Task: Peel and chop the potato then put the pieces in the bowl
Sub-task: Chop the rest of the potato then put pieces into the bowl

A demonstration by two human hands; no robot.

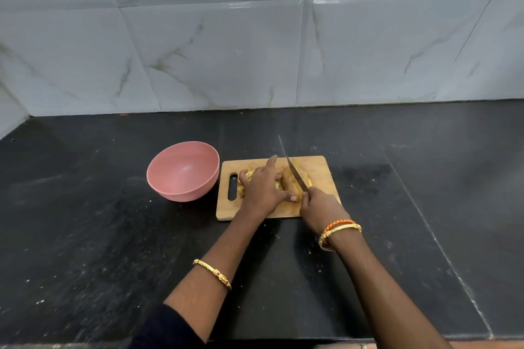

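Observation:
A wooden cutting board lies on the black counter. On it rests a potato, brownish, with pale cut pieces to its left, partly hidden under my hand. My left hand presses on the potato, index finger stretched out toward the wall. My right hand grips a knife whose blade lies across the potato, tip pointing away from me. A pink bowl stands just left of the board with nothing visible inside.
The black stone counter stretches wide on both sides. A tiled wall rises behind the board. The counter's front edge runs along the bottom of the view.

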